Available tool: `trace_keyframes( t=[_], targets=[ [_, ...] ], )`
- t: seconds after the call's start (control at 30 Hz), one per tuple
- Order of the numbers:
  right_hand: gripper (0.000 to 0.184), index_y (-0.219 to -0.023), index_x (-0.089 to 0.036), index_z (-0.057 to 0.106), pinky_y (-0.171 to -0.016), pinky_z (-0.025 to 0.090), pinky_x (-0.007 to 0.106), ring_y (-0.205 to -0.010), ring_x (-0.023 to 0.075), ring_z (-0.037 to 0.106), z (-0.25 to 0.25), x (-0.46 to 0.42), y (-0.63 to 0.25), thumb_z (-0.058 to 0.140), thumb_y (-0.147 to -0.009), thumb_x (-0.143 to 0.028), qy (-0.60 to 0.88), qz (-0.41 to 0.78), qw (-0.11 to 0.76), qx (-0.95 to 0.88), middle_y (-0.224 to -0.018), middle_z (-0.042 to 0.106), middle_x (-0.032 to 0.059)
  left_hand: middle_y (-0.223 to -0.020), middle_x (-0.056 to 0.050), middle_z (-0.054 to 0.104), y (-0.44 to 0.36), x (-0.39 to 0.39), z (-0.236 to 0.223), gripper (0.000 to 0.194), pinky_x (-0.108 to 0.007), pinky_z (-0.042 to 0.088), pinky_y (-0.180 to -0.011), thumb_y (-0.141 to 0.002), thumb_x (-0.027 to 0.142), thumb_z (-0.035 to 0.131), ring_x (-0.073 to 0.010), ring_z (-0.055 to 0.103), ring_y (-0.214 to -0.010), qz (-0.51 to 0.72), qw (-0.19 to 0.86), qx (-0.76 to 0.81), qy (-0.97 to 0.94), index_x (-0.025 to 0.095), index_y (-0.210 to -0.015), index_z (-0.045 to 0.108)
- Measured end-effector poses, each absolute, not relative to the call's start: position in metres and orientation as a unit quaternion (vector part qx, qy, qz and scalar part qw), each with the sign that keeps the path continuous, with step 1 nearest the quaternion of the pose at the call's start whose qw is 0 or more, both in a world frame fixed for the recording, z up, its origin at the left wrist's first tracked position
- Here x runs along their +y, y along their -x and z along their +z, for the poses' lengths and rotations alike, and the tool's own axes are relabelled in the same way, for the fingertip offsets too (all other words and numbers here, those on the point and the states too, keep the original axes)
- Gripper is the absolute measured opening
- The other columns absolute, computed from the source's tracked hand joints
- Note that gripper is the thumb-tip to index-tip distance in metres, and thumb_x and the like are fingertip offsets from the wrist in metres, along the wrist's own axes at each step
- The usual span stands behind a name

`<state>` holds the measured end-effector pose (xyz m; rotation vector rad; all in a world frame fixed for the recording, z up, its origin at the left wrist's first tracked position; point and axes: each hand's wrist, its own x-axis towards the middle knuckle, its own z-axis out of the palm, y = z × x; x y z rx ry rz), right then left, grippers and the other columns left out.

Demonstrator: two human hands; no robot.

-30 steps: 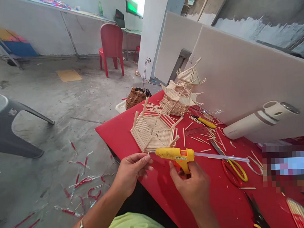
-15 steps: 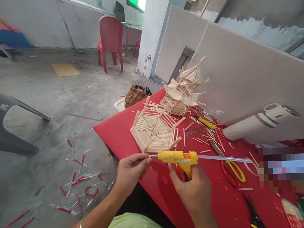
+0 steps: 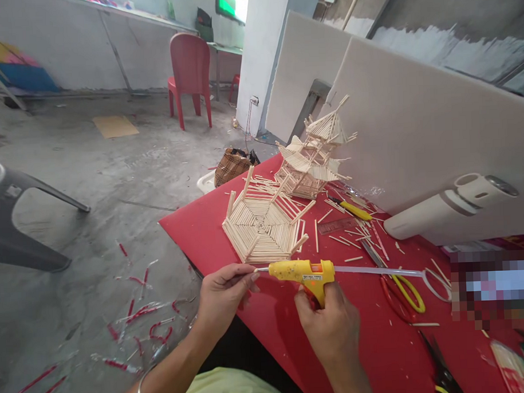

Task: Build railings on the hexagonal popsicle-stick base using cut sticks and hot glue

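Note:
My right hand [image 3: 330, 326] is wrapped round the handle of a yellow glue gun [image 3: 296, 271], held level with its nozzle pointing left. A clear glue stick [image 3: 376, 270] sticks out of its back. My left hand [image 3: 228, 289] is closed in a pinch right at the nozzle tip; whatever is between the fingertips is too small and covered to make out. Just beyond both hands lies an octagon-like panel of wooden sticks [image 3: 258, 228], with short stick posts rising from its edge. Behind it stands a tiered stick model [image 3: 314, 154] with pointed roofs.
Loose sticks [image 3: 358, 233], yellow-handled pliers [image 3: 355, 210], scissors [image 3: 403, 292] and dark-bladed scissors [image 3: 440, 365] lie on the red table [image 3: 275, 328]. A white tumbler [image 3: 434, 210] lies at the right. Plastic wrappers [image 3: 141, 312] litter the floor left of the table edge.
The view has shifted slightly. My right thumb sits a little lower on the glue gun; the left hand keeps its pinch at the nozzle.

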<state>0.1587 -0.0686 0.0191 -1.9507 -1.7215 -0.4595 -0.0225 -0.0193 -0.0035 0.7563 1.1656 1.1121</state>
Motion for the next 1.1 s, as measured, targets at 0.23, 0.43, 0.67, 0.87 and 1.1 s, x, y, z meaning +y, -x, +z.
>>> trace_keyframes(
  t=[0.23,0.43,0.67,0.87,1.1],
  targets=[
    [0.017,-0.074,-0.022,0.053,-0.046,0.035,0.028,-0.045,0.0181,0.054,0.0176,-0.0684,-0.1603,0.049,-0.083,-0.036,0.721,-0.16,0.25,-0.626,-0.054,0.057,0.0003,-0.05,-0.002,0.067,0.0223,-0.0197,-0.0018,0.029,-0.02,0.04,-0.034,-0.061,0.039,0.083,-0.0094,0.051,-0.036,0.482,0.631,0.515,-0.322,0.015,-0.073,0.073],
    [0.018,-0.073,-0.021,0.053,-0.045,0.033,0.029,-0.044,0.0178,0.053,0.0161,-0.0696,-0.1611,0.048,-0.083,-0.035,0.716,-0.167,0.245,-0.632,-0.054,0.055,-0.0001,-0.05,-0.002,0.067,0.0227,-0.02,-0.0004,0.028,-0.02,0.04,-0.034,-0.061,0.038,0.083,-0.0097,0.051,-0.036,0.476,0.63,0.521,-0.323,0.015,-0.073,0.073],
    [0.017,-0.074,-0.021,0.054,-0.045,0.034,0.028,-0.044,0.0177,0.053,0.0172,-0.0692,-0.1603,0.047,-0.083,-0.034,0.72,-0.172,0.241,-0.628,-0.054,0.055,0.0001,-0.052,-0.002,0.067,0.0231,-0.0201,-0.0037,0.029,-0.02,0.041,-0.035,-0.064,0.039,0.082,-0.0104,0.052,-0.038,0.475,0.63,0.516,-0.332,0.015,-0.075,0.073],
    [0.02,-0.074,-0.02,0.056,-0.046,0.034,0.028,-0.045,0.0168,0.053,0.0158,-0.0695,-0.161,0.047,-0.084,-0.034,0.717,-0.174,0.243,-0.629,-0.055,0.055,-0.0001,-0.053,-0.003,0.068,0.025,-0.0205,-0.0093,0.031,-0.02,0.041,-0.035,-0.066,0.041,0.082,-0.0108,0.054,-0.039,0.474,0.633,0.511,-0.337,0.014,-0.078,0.073],
    [0.032,-0.08,-0.017,0.061,-0.045,0.035,0.027,-0.046,0.0157,0.052,0.0188,-0.0655,-0.155,0.05,-0.088,-0.046,0.715,-0.16,0.271,-0.624,-0.058,0.056,-0.0001,-0.052,-0.003,0.067,0.0294,-0.0173,-0.0039,0.034,-0.019,0.038,-0.033,-0.064,0.043,0.083,-0.0106,0.053,-0.037,0.462,0.652,0.52,-0.302,0.014,-0.078,0.072]
  ],
)
